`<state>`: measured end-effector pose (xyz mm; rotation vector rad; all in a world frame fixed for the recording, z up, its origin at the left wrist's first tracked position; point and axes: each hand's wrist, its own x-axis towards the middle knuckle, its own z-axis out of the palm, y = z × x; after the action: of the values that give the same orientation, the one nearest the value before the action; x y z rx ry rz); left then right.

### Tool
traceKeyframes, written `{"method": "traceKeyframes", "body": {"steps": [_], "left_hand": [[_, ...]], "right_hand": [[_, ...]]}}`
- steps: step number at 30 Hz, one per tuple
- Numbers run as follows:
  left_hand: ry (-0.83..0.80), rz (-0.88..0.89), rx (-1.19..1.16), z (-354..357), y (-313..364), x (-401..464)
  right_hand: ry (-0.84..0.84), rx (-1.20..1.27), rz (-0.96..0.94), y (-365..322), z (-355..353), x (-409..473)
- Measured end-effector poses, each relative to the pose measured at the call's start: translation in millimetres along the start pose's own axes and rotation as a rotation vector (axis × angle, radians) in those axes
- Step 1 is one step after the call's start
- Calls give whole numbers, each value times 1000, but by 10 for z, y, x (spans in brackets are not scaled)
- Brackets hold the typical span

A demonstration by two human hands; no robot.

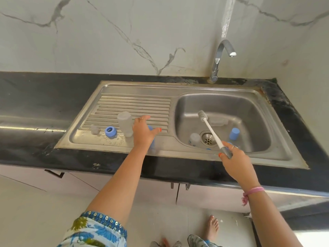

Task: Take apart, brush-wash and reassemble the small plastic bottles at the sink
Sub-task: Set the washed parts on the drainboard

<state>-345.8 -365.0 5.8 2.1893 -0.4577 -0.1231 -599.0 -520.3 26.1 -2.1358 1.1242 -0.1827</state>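
A: What is seen of the hands?

B: The right hand (231,157) is curled round the grey grip of the bottle brush (211,130), low and right of centre in the frame; the white stem slants up-left over the sink basin (249,111), and the bristled head is held above the basin floor. The left hand (143,131) is spread over the draining board (135,104) at mid-frame, fingers extended, with a blue piece (151,138) partly hidden beneath the palm. Whether that piece is gripped or only touched cannot be told.

A: Where are the bottle parts found?

B: On the draining board, just left of the left hand, a clear bottle body (125,123) is stood upside down. Further left a blue ring (110,131) is laid, and beyond it a small clear teat (94,129). Water drops are seen around them. In the basin, a blue cap (234,134) is stood to the right of the drain (208,138), and a clear bottle (195,139) is laid just left of it.

A: And the tap?

B: The tap (219,57) is fixed on the dark surface (35,97) behind the basin, in the upper right.
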Motion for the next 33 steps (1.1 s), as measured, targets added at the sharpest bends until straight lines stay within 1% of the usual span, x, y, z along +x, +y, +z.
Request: {"method": "traceKeyframes", "body": {"steps": [5, 7, 10, 12, 16, 20, 24, 30, 32, 33], "left_hand": [[8, 186, 62, 145, 358, 51], [-32, 211, 59, 271, 499, 66], [-187, 171, 71, 540, 675, 80], [-267, 155, 102, 738, 757, 78], [-313, 132, 73, 1169, 998, 84], [-384, 116, 92, 1617, 1200, 46], [-460, 61, 118, 2084, 1323, 39], [-539, -52, 162, 2548, 1374, 122], [-595, -41, 193, 2645, 1375, 106], [-620, -9, 215, 2703, 1381, 88]], "right_hand": [[43, 48, 29, 78, -107, 65], [71, 90, 31, 118, -156, 103], [95, 131, 50, 246, -268, 221], [77, 105, 66, 364, -352, 322], [53, 52, 97, 658, -605, 584], [9, -11, 154, 948, -861, 892], [4, 19, 140, 1164, -1068, 1171], [-73, 59, 88, 1385, -1240, 1435], [-92, 79, 81, 1423, -1259, 1503], [-96, 91, 78, 1433, -1268, 1537]]}}
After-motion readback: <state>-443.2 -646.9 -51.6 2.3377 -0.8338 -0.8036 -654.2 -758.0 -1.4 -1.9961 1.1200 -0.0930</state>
